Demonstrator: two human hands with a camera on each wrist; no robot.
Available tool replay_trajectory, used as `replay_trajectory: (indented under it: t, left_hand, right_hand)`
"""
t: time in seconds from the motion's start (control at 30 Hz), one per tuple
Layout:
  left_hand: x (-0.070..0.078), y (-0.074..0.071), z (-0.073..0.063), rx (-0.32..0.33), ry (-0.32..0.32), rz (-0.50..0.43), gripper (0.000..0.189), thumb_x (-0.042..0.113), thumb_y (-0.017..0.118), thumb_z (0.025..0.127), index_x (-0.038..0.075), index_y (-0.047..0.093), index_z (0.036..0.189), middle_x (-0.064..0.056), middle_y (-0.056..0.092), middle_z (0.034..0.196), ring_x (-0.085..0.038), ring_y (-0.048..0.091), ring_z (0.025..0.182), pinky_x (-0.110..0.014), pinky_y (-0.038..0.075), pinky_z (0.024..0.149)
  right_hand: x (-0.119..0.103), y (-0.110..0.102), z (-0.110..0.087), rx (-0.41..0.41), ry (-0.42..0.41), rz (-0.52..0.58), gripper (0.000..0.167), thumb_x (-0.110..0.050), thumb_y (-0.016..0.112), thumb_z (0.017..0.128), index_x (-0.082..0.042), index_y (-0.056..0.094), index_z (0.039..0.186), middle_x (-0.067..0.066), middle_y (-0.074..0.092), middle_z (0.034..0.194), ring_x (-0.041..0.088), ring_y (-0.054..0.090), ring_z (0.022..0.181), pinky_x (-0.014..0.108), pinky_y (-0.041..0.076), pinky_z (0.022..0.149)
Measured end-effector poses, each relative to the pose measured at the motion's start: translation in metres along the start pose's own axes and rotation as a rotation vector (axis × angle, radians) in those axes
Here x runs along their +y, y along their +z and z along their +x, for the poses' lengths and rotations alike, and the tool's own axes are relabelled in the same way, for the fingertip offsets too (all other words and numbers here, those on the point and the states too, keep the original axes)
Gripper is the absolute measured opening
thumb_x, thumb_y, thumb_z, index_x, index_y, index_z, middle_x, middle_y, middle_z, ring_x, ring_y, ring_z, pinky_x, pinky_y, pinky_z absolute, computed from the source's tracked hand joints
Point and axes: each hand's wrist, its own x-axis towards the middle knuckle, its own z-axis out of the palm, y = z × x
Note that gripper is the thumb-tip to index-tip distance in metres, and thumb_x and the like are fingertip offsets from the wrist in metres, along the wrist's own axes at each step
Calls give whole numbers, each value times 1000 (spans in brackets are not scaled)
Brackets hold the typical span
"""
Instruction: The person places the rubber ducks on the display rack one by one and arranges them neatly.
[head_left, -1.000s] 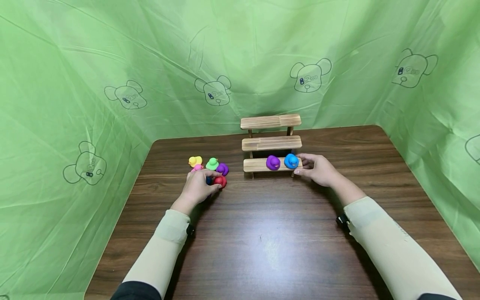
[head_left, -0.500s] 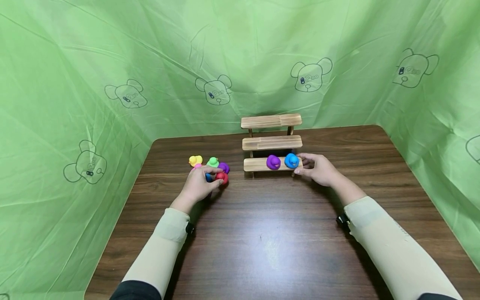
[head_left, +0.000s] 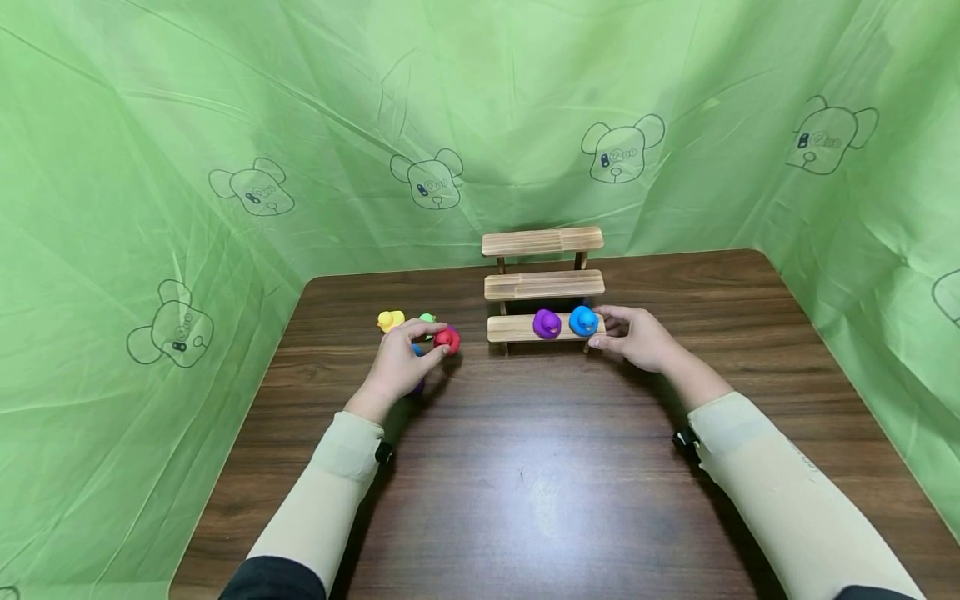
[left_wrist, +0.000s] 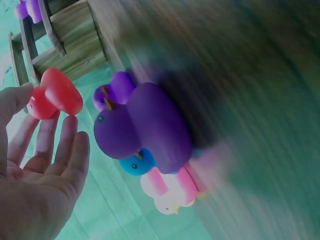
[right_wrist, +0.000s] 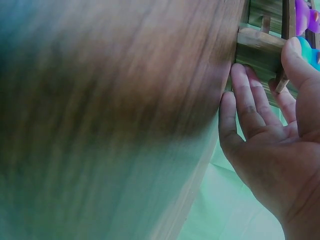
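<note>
A glossy red toy duck (head_left: 447, 340) is grasped at the left hand (head_left: 399, 360), pinched between the thumb and the fingertips! It is held just left of a three-tiered stand of pale striped wood (head_left: 543, 286), and it appears to be raised off the dark brown wood-grain tabletop (head_left: 525, 458). Around that hand a whole flock is gathered: a yellow toy duck (head_left: 391, 321) is seen beyond the knuckles, a green toy duck (head_left: 428, 317) is partly covered by the fingers, and from the left wrist a dark purple toy duck (left_wrist: 155, 130) is shown large and close, with a brighter purple toy duck (left_wrist: 122, 87), a small blue toy duck (left_wrist: 137, 162) and a pink toy duck (left_wrist: 185, 185) tucked around it.

Over to the other side, and the right end of the lowest tier is gripped by the right hand (head_left: 637, 340), thumb in front, index finger behind, the remaining fingers loosely extended. On that same tier two birds are lined up: a violet toy duck (head_left: 547, 324) near the middle and a bright blue toy duck (head_left: 583, 321) right beside the gripping fingers. Everything is backed by green cloth (head_left: 525, 100) printed with round-eared animal heads.
</note>
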Motion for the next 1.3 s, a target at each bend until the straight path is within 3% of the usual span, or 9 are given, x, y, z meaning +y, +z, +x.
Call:
replay_trajectory:
  t: [0.1,0.33,0.57,0.87,1.03,1.3]
  left_hand:
    - [4,1,3,1,5,-11,33,12,85,90,10,78,121,-2,74,115,-23,68,111,-44,57,95]
    - [10,8,9,38,-11,-103,34,11,88,86,11,79,119,-4,75,114,-34,72,104,-55,54,96]
    - [19,19,17,25,-7,-178,33,9,86,88,10,78,120,-2,74,114,-21,68,108,-55,56,96]
    - [28,38,27,17,6,-219,32,10,85,89,10,79,120,-1,73,113,-20,70,102,-51,60,90]
    - [32,50,32,9,29,-254,31,6,84,89,7,78,120,-4,71,113,-19,70,105,-48,60,93]
    - [37,63,37,-8,54,-182,32,10,83,91,8,77,122,0,70,115,-15,67,109,-37,59,96]
  right_hand:
    - [-1,-1,-1,-5,5,10,61,-22,84,92,-2,60,144,21,72,114,34,71,102,23,56,80]
    - [-2,0,-1,-9,8,14,62,-24,84,92,-1,59,145,22,71,115,34,70,104,21,55,80]
    - [0,0,-1,-7,4,13,62,-24,84,92,-1,60,144,22,71,115,34,70,103,22,55,81]
    - [1,0,1,-2,21,6,60,-20,85,91,-4,61,144,19,71,114,32,70,103,27,57,83]
    - [1,0,1,2,16,11,61,-19,85,91,-3,61,144,20,71,115,33,70,104,27,57,83]
    - [-1,-1,1,0,5,4,60,-20,85,91,-4,61,144,19,72,115,32,70,105,26,57,85]
